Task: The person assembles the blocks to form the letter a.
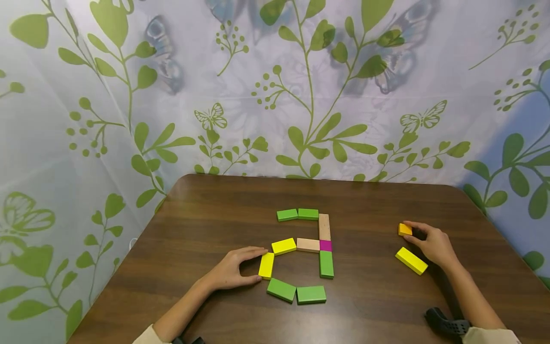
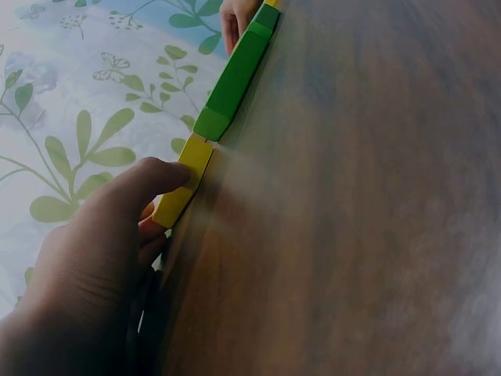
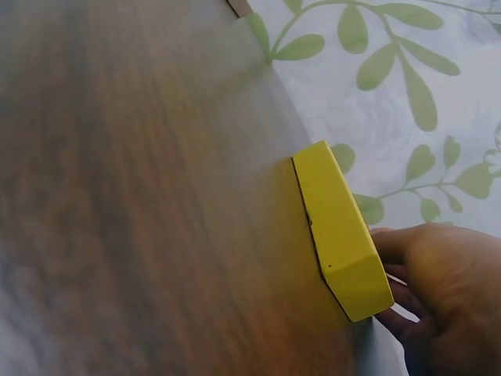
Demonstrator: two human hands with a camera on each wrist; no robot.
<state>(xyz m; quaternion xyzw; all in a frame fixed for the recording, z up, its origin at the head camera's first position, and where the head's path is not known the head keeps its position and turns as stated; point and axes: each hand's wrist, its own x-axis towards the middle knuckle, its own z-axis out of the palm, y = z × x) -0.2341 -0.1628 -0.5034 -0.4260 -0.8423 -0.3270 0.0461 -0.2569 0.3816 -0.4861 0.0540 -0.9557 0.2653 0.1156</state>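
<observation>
My left hand [image 1: 232, 270] pinches a yellow block [image 1: 266, 266] by its two ends, thumb at the near end and fingertips at the far end. In the left wrist view the thumb presses on this yellow block [image 2: 188, 176], beside a green block [image 2: 239, 74]. On the right, my right hand [image 1: 434, 243] holds a small orange block [image 1: 405, 230] between thumb and fingers. Just in front of that hand lies a longer yellow block [image 1: 411, 261]. In the right wrist view this yellow block [image 3: 344, 235] hides the orange one.
Blocks lie in an outline on the brown table [image 1: 365, 306]: green [image 1: 287, 215], wooden [image 1: 324, 227], magenta [image 1: 325, 245], another yellow [image 1: 284, 246], with green ones [image 1: 311, 294] along the near side. A patterned cloth [image 1: 258, 119] hangs behind the table.
</observation>
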